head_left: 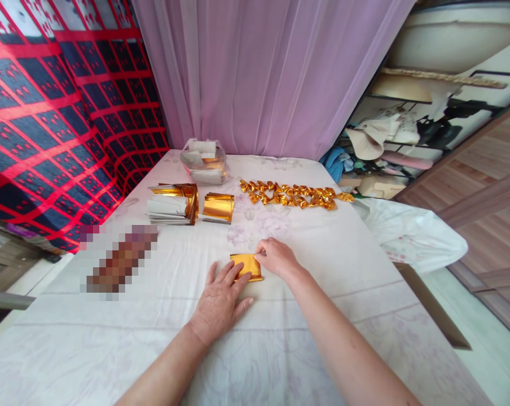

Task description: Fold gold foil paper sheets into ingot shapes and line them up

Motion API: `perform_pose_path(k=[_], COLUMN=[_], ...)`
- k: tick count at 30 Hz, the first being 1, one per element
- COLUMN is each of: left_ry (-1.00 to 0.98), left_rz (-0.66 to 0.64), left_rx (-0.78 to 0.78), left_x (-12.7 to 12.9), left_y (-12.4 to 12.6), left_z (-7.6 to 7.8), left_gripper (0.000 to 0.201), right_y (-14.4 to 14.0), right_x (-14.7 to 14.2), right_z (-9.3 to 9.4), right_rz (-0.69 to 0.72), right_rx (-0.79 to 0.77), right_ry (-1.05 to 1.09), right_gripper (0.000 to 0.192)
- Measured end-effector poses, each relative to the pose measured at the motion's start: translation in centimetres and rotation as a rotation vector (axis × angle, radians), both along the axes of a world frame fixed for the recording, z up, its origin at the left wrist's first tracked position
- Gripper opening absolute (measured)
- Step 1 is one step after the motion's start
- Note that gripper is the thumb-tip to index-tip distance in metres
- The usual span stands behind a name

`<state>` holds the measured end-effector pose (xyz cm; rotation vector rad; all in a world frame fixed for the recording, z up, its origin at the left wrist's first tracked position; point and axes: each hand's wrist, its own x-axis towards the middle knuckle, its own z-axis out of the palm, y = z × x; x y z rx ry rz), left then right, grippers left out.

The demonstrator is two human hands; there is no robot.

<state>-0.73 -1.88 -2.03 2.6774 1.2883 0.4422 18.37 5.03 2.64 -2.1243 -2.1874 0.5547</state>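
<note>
A small rectangle of gold foil paper [249, 263] lies on the table in front of me. My left hand [219, 299] rests flat with its fingers spread, some fingertips pressing on the paper's left part. At the paper's right edge, my right hand [277, 256] is closed in a pinch on that edge; its fingertips partly hide what they grip. Beyond the hands stand a small stack of gold foil paper [218, 207] and, left of it, a bigger stack of gold and white sheets [170, 204]. Folded gold foil pieces [289, 194] lie in rows at the back right.
A clear plastic bag [204, 163] with more paper sits at the table's far edge. A pixelated patch [122, 262] covers something at the left. Against the right edge hangs a white plastic bag [416, 234]. A purple curtain [263, 73] closes off the back.
</note>
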Motion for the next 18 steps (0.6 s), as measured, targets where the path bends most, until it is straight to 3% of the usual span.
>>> perform_pose_path(k=[7, 18], left_ry=[-0.012, -0.016], left_rz=[-0.004, 0.01], left_rx=[-0.001, -0.016], left_x=[0.0, 0.1], left_y=[0.1, 0.1], left_z=[-0.1, 0.0], left_gripper=[0.046, 0.045], right_y=[0.5, -0.4], right_x=[-0.4, 0.8], right_z=[1.2, -1.2], right_rz=[0.066, 0.027], right_rx=[-0.016, 0.04], right_ry=[-0.021, 0.223], right_gripper=[0.012, 0.014])
